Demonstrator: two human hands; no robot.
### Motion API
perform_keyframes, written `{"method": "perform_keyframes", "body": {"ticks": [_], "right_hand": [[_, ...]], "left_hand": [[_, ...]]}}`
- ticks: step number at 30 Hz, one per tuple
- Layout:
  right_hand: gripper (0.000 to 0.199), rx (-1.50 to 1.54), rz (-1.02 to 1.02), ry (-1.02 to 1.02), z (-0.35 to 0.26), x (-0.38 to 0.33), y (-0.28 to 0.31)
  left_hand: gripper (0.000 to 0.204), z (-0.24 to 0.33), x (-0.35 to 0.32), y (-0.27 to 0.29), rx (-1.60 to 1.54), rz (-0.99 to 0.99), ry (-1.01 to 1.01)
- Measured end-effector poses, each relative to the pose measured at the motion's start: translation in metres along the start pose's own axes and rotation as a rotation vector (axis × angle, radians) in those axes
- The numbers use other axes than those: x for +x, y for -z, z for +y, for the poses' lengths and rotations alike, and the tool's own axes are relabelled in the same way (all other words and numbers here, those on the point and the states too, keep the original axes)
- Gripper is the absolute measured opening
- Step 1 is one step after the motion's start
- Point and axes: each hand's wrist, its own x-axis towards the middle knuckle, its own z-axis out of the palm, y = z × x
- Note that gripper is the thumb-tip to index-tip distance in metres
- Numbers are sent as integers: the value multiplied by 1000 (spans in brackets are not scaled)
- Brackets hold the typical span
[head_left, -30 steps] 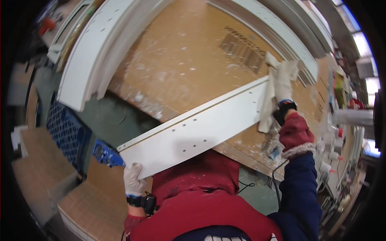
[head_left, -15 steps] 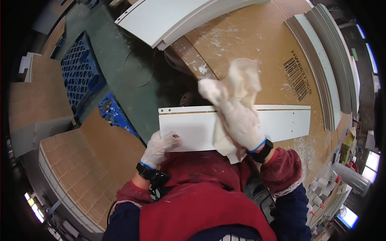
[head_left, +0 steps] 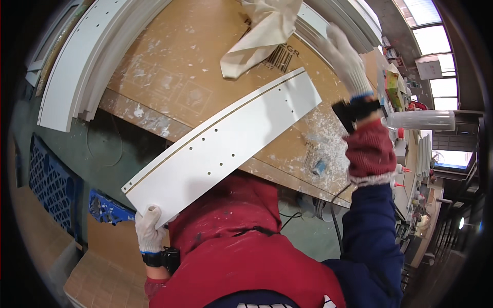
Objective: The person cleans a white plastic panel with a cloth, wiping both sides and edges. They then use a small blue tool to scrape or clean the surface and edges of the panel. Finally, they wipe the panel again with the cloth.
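My gloved left hand (head_left: pixel 150 224) grips the lower left corner of a white drilled panel (head_left: pixel 257 119), its thumb on the top face. The panel slants up to the right; its far part lies over the cardboard-covered table (head_left: pixel 169 77), its near end sticks out over the edge. A groove runs along its far long edge, and several small holes dot its face. My gloved right hand (head_left: pixel 346 64) is in the air right of the panel, fingers stretched out, nothing in them. Beyond the panel is a crumpled cream cloth (head_left: pixel 262 38), apart from both hands.
White boards (head_left: pixel 84 56) are stacked at the far left of the table, more white boards (head_left: pixel 328 20) at the far right. White shavings and a small blue object (head_left: pixel 319 167) lie right of the panel. A blue plastic pallet (head_left: pixel 51 179) stands on the floor at left.
My right hand has let go of the cloth and moved right; the cloth is now beyond the panel. The panel has turned, its right end swung away from me. My view has shifted right.
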Motion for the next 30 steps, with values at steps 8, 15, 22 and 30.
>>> {"method": "perform_keyframes", "body": {"ticks": [8,15,22,30], "right_hand": [[34,-313,-424,-588,51,-210,23],[34,-21,-200,-567,48,-257,1],[38,-199,-90,-437,47,-248,-15],[34,-250,-264,-94,89,-214,-26]], "left_hand": [[38,-1,-7,2,136,27,-6],[43,1,-4,1,190,-30,17],[44,5,-4,-9,138,-88,94],[45,3,-2,-16,97,-91,71]]}}
